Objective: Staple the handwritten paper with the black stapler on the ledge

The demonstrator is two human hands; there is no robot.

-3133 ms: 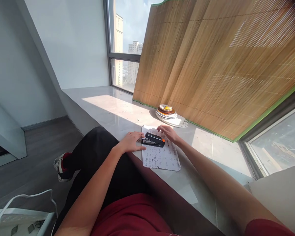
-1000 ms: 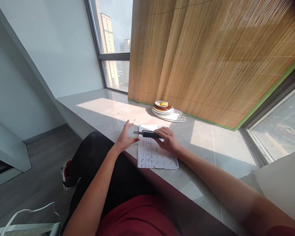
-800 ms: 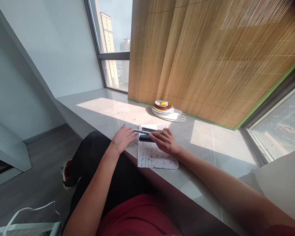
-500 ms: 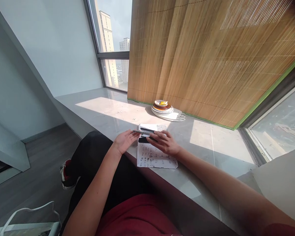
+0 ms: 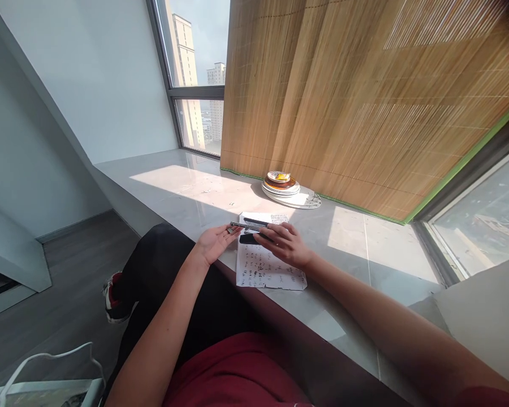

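Observation:
Between my hands is a slim grey, pen-like object (image 5: 246, 226), held roughly level above a sheet of paper; its exact kind is too small to tell. My left hand (image 5: 214, 243), palm turned up, has its fingertips and thumb at the object's left end. My right hand (image 5: 286, 243) comes from the right, back upward, with fingers closed over the other end and hiding it. Below them lies the white paper (image 5: 271, 277) with handwriting on it. A black object (image 5: 248, 239) shows just under the grey one, partly covered by my right fingers.
A stack of plates (image 5: 280, 186) stands on the tiled ledge (image 5: 186, 195), beside a bamboo blind (image 5: 322, 113) over the window. My crossed leg in black trousers (image 5: 161, 260) is against the ledge's front edge. A white-framed item (image 5: 46, 390) is at lower left.
The grey object and both hands stay nearly in place; its left end shows a little more clearly between my left fingertips. The view has shifted very slightly.

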